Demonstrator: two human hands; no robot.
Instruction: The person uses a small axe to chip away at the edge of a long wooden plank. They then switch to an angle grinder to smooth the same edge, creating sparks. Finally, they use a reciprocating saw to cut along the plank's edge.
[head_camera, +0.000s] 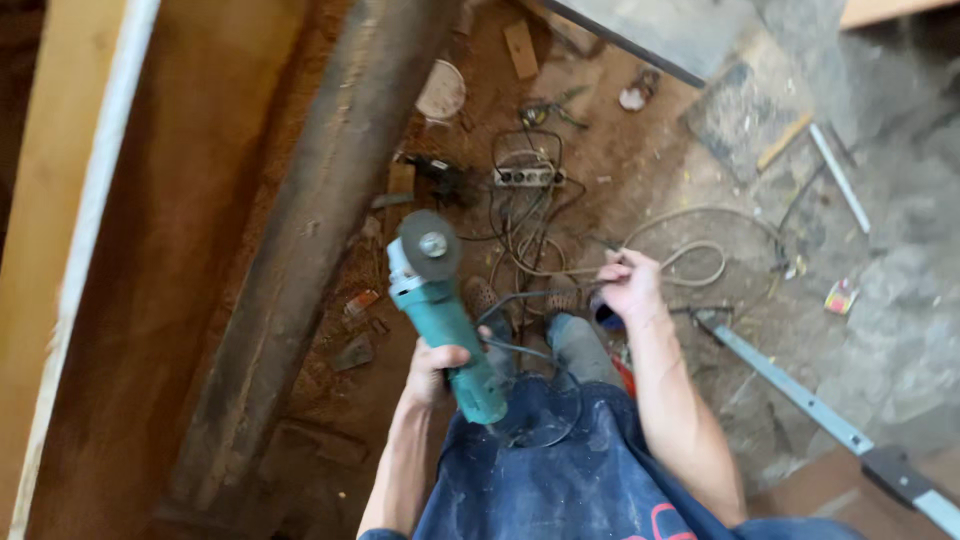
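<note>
My left hand (435, 365) grips the teal body of an angle grinder (440, 315), whose grey cutting disc (430, 245) points up and away from me. My right hand (630, 283) is closed around the grinder's dark power cord (530, 295), held out to the right at about knee height. The cord loops back down to the grinder's tail by my blue work trousers (560, 470). My sandalled feet (520, 298) show below the tool.
A thick dusty beam (320, 240) runs diagonally at the left beside a wooden plank (60, 230). On the dirt floor lie a power strip (528, 177) with tangled cables, a pale hose loop (690, 250), a round disc (441, 92), a metal rail (800, 400) and scattered debris.
</note>
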